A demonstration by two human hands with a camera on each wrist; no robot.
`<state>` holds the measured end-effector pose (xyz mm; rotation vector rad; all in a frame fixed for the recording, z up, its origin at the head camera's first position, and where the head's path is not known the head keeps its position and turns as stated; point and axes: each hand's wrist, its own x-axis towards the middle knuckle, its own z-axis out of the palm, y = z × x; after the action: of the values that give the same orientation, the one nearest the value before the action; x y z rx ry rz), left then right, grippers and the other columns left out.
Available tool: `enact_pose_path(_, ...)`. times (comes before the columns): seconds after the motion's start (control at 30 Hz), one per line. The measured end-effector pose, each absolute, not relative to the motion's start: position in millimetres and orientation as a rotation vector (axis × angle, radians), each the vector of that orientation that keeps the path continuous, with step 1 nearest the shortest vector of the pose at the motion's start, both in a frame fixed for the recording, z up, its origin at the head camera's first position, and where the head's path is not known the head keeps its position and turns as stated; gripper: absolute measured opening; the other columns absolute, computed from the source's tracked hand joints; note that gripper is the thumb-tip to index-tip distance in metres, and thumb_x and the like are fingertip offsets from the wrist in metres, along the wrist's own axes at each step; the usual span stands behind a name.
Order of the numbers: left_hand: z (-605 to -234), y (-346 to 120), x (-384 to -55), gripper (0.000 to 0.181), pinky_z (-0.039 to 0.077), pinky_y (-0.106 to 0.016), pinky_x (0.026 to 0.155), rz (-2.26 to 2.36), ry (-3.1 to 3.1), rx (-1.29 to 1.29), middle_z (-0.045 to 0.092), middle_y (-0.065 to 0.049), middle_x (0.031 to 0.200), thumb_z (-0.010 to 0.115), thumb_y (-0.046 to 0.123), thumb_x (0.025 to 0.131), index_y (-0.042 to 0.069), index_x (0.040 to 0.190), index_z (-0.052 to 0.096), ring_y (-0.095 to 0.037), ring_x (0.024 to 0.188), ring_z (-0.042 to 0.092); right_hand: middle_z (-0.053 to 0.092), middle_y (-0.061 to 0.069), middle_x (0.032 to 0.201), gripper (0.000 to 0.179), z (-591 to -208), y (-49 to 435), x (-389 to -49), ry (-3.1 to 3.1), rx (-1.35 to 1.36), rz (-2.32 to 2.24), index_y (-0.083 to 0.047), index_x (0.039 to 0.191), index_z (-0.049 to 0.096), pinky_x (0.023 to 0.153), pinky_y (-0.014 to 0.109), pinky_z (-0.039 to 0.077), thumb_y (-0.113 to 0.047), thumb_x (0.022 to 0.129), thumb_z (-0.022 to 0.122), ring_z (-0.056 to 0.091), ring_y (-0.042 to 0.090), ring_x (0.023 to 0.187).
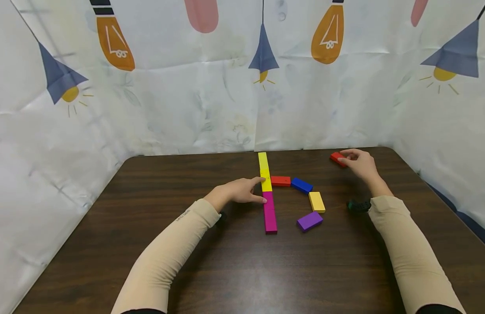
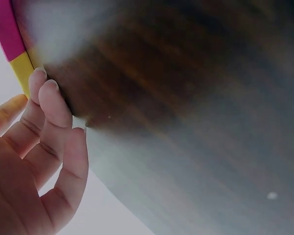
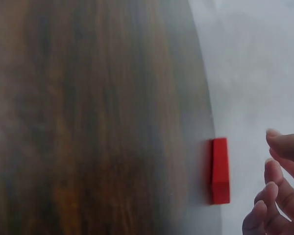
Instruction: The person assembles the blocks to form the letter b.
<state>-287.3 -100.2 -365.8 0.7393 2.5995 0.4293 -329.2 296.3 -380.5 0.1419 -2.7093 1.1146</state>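
A straight column of yellow blocks (image 1: 263, 161) and magenta blocks (image 1: 270, 220) lies in the middle of the table. My left hand (image 1: 239, 190) is at its left side, index fingertip at the yellow part and thumb at the magenta part. In the left wrist view, the fingers (image 2: 56, 105) stretch towards the column, loosely bent. At the table's far right, a single red block (image 1: 337, 158) lies near the back edge. My right hand (image 1: 359, 164) hovers beside it, overlapping it in the head view. The right wrist view shows a gap between that block (image 3: 220, 171) and the loosely curved fingers.
From the column's right side curves a row: a red block (image 1: 280, 181), a blue block (image 1: 302, 185), a pale yellow block (image 1: 317, 202) and a purple block (image 1: 310, 221). A patterned curtain (image 1: 187, 109) hangs behind the brown table (image 1: 148, 200).
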Motion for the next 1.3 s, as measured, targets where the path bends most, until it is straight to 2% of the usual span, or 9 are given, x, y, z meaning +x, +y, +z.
enact_pose_path(0.13,-364,-100,-286,0.081,0.046,-0.040,0.102,0.435,2.598,0.735,0.063,-0.013,0.124,0.068,0.048,0.097,0.014,0.161,0.030,-0.023,0.110,0.059,0.057,0.011,0.095,0.043,-385,300,-336,-2.743,0.082,1.099,0.008,0.131,0.062,0.070,0.037,0.037,-0.024,0.103,0.065,0.045,0.025,0.081)
enact_pose_path(0.23,-365,-100,-286,0.082,0.045,-0.040,0.103,0.431,2.596,0.728,0.063,-0.014,0.127,0.068,0.048,0.097,0.015,0.162,0.030,-0.024,0.112,0.059,0.057,0.017,0.100,0.045,-387,300,-339,-2.778,0.052,1.095,0.009,0.133,0.060,0.074,0.041,0.040,-0.024,0.103,0.065,0.048,0.030,0.086)
enact_pose_path(0.37,-366,-100,-287,0.082,0.045,-0.040,0.103,0.431,2.595,0.722,0.063,-0.014,0.127,0.068,0.049,0.097,0.015,0.162,0.030,-0.023,0.113,0.059,0.055,0.027,0.112,0.050,-388,301,-342,-2.822,0.027,1.096,0.010,0.137,0.055,0.084,0.052,0.044,-0.026,0.104,0.063,0.051,0.040,0.097)
enact_pose_path(0.5,-367,-100,-287,0.082,0.046,-0.040,0.102,0.437,2.595,0.721,0.063,-0.014,0.126,0.068,0.049,0.097,0.015,0.162,0.030,-0.023,0.111,0.059,0.052,0.033,0.121,0.054,-388,302,-344,-2.853,-0.002,1.107,0.012,0.141,0.051,0.092,0.060,0.043,-0.026,0.104,0.062,0.050,0.047,0.106)
enact_pose_path(0.9,-365,-99,-286,0.083,0.045,-0.041,0.104,0.432,2.595,0.712,0.063,-0.014,0.126,0.068,0.049,0.097,0.015,0.162,0.030,-0.023,0.112,0.060,0.044,0.041,0.139,0.058,-388,305,-350,-2.951,-0.078,1.025,0.016,0.141,0.048,0.105,0.064,0.037,-0.025,0.102,0.062,0.043,0.056,0.125)
enact_pose_path(1.0,-366,-99,-286,0.083,0.045,-0.041,0.103,0.430,2.596,0.716,0.064,-0.014,0.125,0.068,0.049,0.097,0.015,0.162,0.029,-0.023,0.111,0.060,0.042,0.041,0.141,0.056,-389,306,-351,-2.952,-0.074,1.015,0.016,0.139,0.050,0.106,0.064,0.035,-0.024,0.102,0.063,0.041,0.057,0.127)
enact_pose_path(1.3,-366,-99,-287,0.083,0.044,-0.041,0.105,0.436,2.595,0.722,0.063,-0.016,0.130,0.068,0.049,0.097,0.015,0.162,0.029,-0.024,0.116,0.060,0.048,0.039,0.135,0.054,-385,307,-347,-2.934,-0.032,1.005,0.015,0.138,0.051,0.101,0.064,0.039,-0.026,0.103,0.062,0.047,0.055,0.119)
